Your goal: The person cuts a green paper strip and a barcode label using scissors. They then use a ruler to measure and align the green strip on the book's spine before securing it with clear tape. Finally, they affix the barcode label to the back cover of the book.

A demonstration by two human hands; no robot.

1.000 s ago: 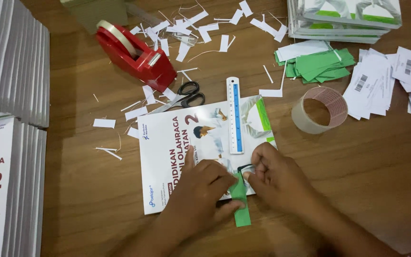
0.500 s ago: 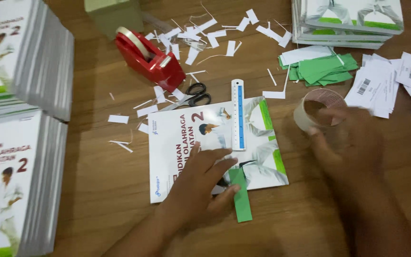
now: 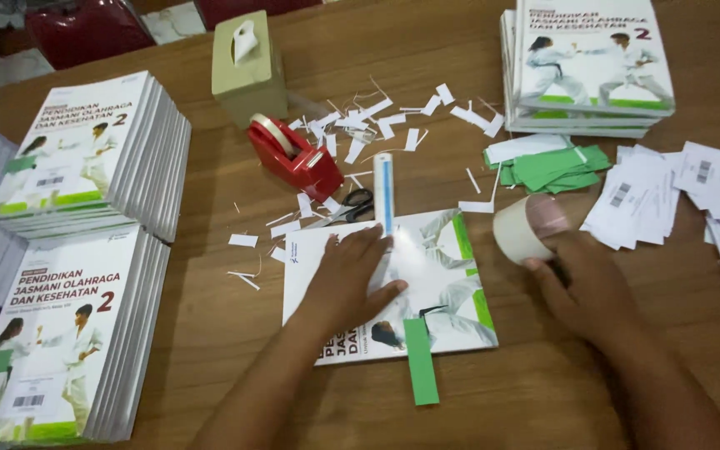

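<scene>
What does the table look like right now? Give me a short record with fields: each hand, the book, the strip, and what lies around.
left hand: flat on the book, palm down
right hand: gripping the tape roll, which is tilted
book: lying flat on the wooden table
green strip: over the book's near edge
ruler: at the book's far edge
red tape dispenser: far left of the book
scissors: beside the dispenser

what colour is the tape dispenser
Red plastic tape dispenser, clearest in the head view.
</scene>
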